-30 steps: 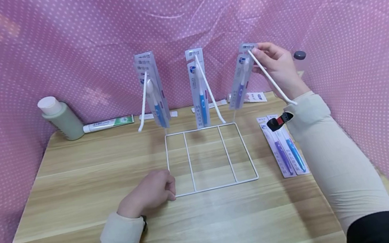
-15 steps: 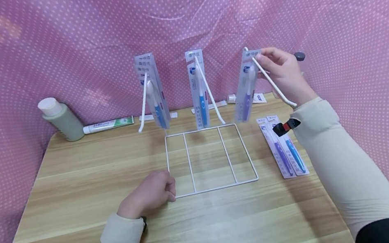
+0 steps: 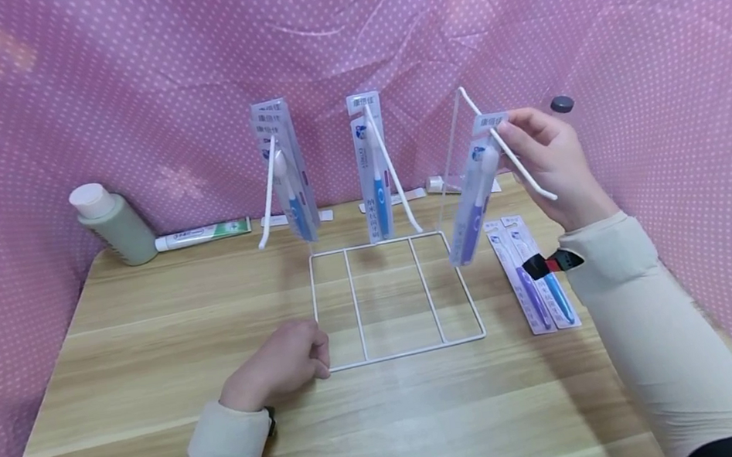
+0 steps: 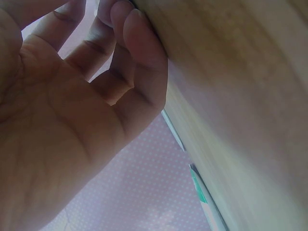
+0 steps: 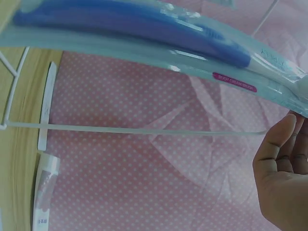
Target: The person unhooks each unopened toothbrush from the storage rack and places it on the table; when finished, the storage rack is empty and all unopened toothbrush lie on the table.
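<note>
Open air between middle pack [image 3: 379,195] and right prong [image 3: 520,164]! On it, right hand [image 3: 556,169] pinches purple toothbrush pack [image 3: 473,205] by its top, body hanging below; left hand [image 3: 278,362] curls over wire rack [image 3: 405,353] corner.

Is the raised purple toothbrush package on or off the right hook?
On: the right hook enters behind the purple toothbrush package near its top and emerges in front.

A purple toothbrush in clear packaging [image 3: 477,193] slanted at the right prong of a white wire rack [image 3: 406,353], top pinched by the right hand [image 3: 554,167]; the left hand [image 3: 282,361] held the base's corner.
</note>
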{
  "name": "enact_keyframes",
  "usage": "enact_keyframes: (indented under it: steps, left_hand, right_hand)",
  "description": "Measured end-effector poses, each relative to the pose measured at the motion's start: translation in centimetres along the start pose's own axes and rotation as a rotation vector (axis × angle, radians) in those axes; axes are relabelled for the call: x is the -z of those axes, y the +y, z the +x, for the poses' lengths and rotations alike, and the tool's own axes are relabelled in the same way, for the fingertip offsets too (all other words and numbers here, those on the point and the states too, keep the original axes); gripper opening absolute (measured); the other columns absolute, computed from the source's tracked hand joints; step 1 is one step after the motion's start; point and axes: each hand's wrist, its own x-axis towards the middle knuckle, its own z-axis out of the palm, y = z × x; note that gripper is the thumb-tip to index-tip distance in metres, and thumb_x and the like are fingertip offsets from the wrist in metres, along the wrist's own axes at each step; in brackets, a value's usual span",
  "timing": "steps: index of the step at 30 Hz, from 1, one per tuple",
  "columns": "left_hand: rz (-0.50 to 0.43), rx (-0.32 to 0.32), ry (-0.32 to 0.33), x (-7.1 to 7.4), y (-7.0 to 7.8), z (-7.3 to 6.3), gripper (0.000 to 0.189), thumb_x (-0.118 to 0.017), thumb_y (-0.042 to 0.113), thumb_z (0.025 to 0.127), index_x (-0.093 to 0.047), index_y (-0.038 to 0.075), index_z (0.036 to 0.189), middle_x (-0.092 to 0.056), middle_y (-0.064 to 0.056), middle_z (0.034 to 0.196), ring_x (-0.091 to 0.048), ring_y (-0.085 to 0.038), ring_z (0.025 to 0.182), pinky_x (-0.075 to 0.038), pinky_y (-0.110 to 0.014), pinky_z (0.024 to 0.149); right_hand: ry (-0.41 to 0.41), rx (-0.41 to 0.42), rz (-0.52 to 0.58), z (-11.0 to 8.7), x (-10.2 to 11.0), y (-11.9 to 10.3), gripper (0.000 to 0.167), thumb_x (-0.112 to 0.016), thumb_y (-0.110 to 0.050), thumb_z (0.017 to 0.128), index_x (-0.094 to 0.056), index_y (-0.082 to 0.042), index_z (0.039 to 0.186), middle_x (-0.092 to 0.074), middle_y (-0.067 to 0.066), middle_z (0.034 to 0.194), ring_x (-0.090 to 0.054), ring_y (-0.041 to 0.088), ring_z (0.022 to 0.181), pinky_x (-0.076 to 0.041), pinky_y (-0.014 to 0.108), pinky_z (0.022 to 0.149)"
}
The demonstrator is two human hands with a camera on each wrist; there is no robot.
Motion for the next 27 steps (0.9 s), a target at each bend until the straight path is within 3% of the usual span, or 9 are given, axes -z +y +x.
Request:
enact_keyframes:
  steps: [4,10,17,22,27]
  left_hand:
    - [-0.002,-0.006,-0.002,0.0,0.1,0.0,0.027,-0.083,0.005,0.086,-0.064,0.017,0.071,-0.059,0.004,0.081,-0.055,-0.016,0.082,-0.048,-0.039,0.084]
    - [-0.001,-0.025,0.008,-0.1,-0.1,0.0,0.027,-0.084,0.005,0.085,-0.064,0.017,0.071,-0.06,0.004,0.08,-0.056,-0.015,0.081,-0.049,-0.038,0.081]
    - [-0.008,0.014,-0.006,-0.1,0.0,0.0,0.028,-0.084,0.005,0.086,-0.064,0.017,0.071,-0.06,0.004,0.082,-0.056,-0.016,0.083,-0.048,-0.039,0.083]
    - [-0.013,0.013,-0.007,-0.1,0.1,0.0,0.027,-0.083,0.004,0.086,-0.064,0.017,0.071,-0.06,0.003,0.081,-0.055,-0.017,0.082,-0.047,-0.038,0.081]
    - [0.0,0.0,0.004,-0.2,0.1,0.0,0.028,-0.084,0.005,0.086,-0.064,0.018,0.07,-0.06,0.004,0.08,-0.055,-0.016,0.082,-0.047,-0.037,0.08]
  right_hand:
    - [-0.005,0.02,-0.003,-1.1,0.0,-0.4,0.008,-0.066,-0.006,0.103,-0.074,-0.005,0.106,-0.075,0.003,0.095,-0.069,0.01,0.078,-0.055,0.018,0.069]
    - [-0.039,0.047,-0.034,-2.2,-0.3,-1.0,0.013,-0.061,-0.002,0.105,-0.074,-0.004,0.107,-0.077,0.002,0.098,-0.072,0.009,0.087,-0.058,0.019,0.078]
    - [-0.07,0.074,-0.089,-4.0,-0.5,-1.9,0.016,-0.058,0.002,0.105,-0.073,-0.002,0.109,-0.076,0.003,0.097,-0.07,0.01,0.084,-0.057,0.02,0.076]
    - [-0.079,0.096,-0.127,-5.2,-0.7,-2.6,0.018,-0.057,0.006,0.104,-0.072,-0.001,0.11,-0.074,0.004,0.097,-0.069,0.012,0.087,-0.056,0.022,0.082]
    - [-0.102,0.119,-0.1,-6.4,-0.5,-3.0,0.019,-0.056,0.01,0.103,-0.072,0.001,0.11,-0.073,0.005,0.098,-0.067,0.012,0.088,-0.055,0.022,0.084]
